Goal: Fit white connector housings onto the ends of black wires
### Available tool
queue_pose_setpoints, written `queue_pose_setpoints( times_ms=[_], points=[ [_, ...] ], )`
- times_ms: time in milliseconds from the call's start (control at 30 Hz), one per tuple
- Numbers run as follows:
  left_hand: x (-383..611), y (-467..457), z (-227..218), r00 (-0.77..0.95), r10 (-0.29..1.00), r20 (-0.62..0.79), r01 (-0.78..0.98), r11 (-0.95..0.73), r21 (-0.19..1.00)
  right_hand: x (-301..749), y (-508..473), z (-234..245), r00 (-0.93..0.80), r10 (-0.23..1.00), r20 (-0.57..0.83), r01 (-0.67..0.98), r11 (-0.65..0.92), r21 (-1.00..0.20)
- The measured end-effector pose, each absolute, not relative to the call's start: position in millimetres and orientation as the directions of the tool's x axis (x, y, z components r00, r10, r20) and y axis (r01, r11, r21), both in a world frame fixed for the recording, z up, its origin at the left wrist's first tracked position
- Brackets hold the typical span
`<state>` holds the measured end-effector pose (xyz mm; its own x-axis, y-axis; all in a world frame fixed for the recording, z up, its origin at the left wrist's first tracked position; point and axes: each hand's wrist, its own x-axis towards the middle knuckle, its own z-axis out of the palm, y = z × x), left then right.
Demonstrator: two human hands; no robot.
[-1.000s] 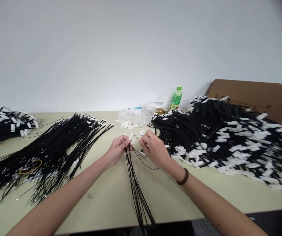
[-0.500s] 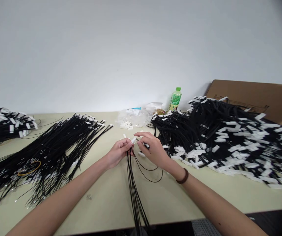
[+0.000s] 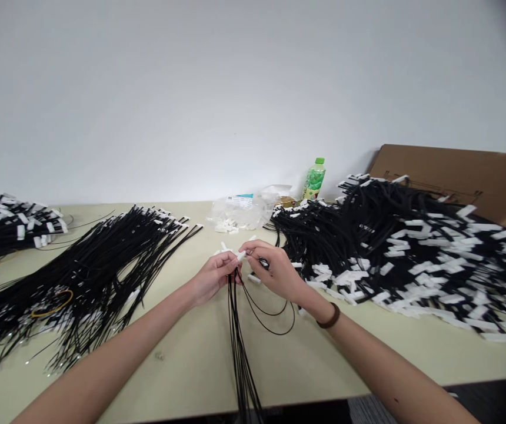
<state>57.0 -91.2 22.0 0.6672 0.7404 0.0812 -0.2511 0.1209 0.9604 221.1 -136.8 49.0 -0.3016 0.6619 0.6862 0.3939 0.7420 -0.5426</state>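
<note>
In the head view my left hand (image 3: pixel 212 278) is closed, its thumb and fingers holding a small white plastic connector (image 3: pixel 241 256). Several thin black cables (image 3: pixel 238 341) hang from this hand towards the table's front edge. My right hand (image 3: pixel 277 272) pinches at the connector's right end, where a thin black cable seems to enter. The fingertips partly cover that spot. A cable loop (image 3: pixel 294 318) droops between the hands and the table. More white connectors (image 3: pixel 253 278) lie just behind and below the fingers.
Black cable bundles (image 3: pixel 103 253) spread over the left of the table (image 3: pixel 182 365). A large pile of cables with white ends (image 3: pixel 438 259) fills the right. Behind stand a clear plastic bag (image 3: pixel 253 212), a green-capped bottle (image 3: pixel 313 178) and a cardboard box (image 3: pixel 456 176).
My right fingertips have come in to the white connector, with the index finger bent down. The cable loop hangs slightly lower. My left hand has hardly moved.
</note>
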Motion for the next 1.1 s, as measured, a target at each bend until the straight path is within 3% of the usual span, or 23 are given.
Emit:
queue_pose_setpoints(
  times_ms=[233, 500, 1100],
  points=[
    [56, -91, 22, 0.677, 0.731, 0.082, -0.252, 0.126, 0.96, 221, -137, 50, -0.293, 0.675, 0.677, 0.375, 0.733, -0.568],
    [55, -91, 24, 0.637, 0.768, 0.056, -0.268, 0.153, 0.951, 217, -135, 44, -0.176, 0.697, 0.695, 0.47, 0.68, -0.563],
    [54, -82, 22, 0.634, 0.767, -0.093, -0.302, 0.357, 0.884, 221, -132, 42, -0.353, 0.755, 0.553, 0.533, 0.648, -0.544]
  ],
)
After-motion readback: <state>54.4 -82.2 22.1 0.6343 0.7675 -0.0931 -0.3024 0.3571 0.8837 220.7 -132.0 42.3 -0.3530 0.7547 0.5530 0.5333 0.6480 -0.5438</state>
